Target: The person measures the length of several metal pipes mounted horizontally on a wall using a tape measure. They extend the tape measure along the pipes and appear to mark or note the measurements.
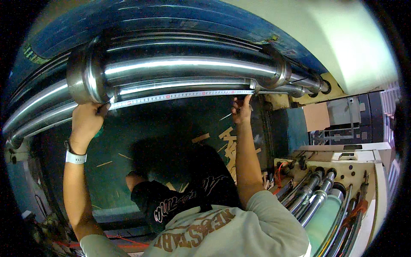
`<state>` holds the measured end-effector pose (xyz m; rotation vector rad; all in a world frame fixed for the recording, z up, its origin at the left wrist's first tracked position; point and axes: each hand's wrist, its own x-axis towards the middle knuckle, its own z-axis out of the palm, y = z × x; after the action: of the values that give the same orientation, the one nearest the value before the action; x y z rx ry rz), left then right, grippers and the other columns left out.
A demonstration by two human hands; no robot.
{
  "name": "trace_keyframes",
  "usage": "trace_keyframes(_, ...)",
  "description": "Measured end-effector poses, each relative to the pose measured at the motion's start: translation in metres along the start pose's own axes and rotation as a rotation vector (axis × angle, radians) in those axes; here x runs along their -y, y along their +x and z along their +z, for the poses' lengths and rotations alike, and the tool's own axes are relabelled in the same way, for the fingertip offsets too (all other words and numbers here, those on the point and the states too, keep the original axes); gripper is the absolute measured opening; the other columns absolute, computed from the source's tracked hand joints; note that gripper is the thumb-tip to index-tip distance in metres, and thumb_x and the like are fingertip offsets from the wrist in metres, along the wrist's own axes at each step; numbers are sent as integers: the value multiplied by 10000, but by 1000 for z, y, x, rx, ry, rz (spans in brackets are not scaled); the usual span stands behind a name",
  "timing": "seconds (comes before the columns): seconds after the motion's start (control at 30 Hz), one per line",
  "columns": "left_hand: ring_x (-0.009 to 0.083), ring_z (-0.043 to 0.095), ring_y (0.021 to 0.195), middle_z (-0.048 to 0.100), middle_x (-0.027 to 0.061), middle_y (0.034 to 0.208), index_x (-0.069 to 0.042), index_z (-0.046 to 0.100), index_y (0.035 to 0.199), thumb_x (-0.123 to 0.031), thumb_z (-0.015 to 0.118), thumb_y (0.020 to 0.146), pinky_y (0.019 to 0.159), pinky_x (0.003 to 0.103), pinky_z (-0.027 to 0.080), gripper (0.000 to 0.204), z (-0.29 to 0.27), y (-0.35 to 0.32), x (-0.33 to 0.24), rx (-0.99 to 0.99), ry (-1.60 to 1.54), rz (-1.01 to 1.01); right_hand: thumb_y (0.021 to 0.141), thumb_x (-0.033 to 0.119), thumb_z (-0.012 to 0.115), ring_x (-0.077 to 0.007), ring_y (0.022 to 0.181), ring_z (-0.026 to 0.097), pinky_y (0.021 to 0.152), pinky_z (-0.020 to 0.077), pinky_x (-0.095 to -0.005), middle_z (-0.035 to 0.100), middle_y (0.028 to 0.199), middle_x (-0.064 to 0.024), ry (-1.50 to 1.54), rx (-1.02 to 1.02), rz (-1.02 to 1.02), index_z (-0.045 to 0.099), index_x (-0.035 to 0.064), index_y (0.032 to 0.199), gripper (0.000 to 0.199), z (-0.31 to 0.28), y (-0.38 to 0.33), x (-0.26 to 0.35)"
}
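Observation:
A white measuring tape (180, 95) is stretched nearly straight along the front of a shiny metal roller (184, 85), its blade running between my two hands. My left hand (87, 122) is closed around the tape's left end, right below a thick metal collar (83, 81). A bit of green shows beside that palm; what it belongs to is mostly hidden. At the tape's right end my right hand (242, 110) has its thumb raised against the blade, fingers curled beneath. The tape's tip lies by a small collar on the roller (254, 84).
A larger polished roller (188, 67) runs behind, with a blue curved panel (171, 21) above it. Cardboard strips (230, 156) litter the dark floor. At lower right stands a machine section with more rollers (319, 192) and a pale green cylinder (323, 220).

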<state>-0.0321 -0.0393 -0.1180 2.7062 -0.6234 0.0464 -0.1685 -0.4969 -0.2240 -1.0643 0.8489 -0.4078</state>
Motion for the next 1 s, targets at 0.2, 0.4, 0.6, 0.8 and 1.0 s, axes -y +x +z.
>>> trace_keyframes(0.2, 341, 578, 737, 607, 159, 753, -73, 654, 794, -222, 585, 760, 629, 403, 452, 167, 2, 0, 2, -30, -47, 22, 739, 627, 468, -83, 493, 379, 391, 270, -200, 500, 665, -14, 26, -21, 67, 499, 86, 887, 562, -3, 3, -2)
trace_keyframes(0.4, 339, 580, 735, 606, 163, 752, -74, 655, 795, -222, 582, 763, 636, 403, 450, 168, -2, 0, 0, 27, -18, -13, 754, 618, 454, -76, 501, 366, 392, 267, -196, 486, 674, -16, 67, 63, 4, 487, 71, 877, 562, -3, 4, -5)
trace_keyframes(0.6, 337, 581, 735, 606, 166, 749, -67, 653, 798, -222, 579, 765, 639, 402, 449, 175, -3, -1, -2, 12, -30, -7, 763, 611, 444, -79, 497, 366, 389, 275, -197, 491, 681, -24, 78, 10, -1, 478, 74, 893, 554, 1, 1, -5)
trace_keyframes(0.8, 336, 581, 738, 607, 165, 760, -71, 653, 812, -213, 573, 768, 635, 403, 450, 169, 0, 0, 0, 20, -31, -7, 756, 564, 545, -98, 452, 412, 368, 317, -222, 468, 587, 6, -15, -194, -124, 498, 103, 745, 463, 3, -6, -3)
trace_keyframes(1.0, 332, 583, 729, 609, 157, 749, -81, 656, 816, -239, 568, 772, 636, 408, 450, 186, 0, 0, 1, 19, 5, 33, 842, 240, 569, -57, 582, 384, 514, 314, -212, 426, 680, 36, -247, -169, -842, 459, 106, 792, 181, -18, 19, 13)
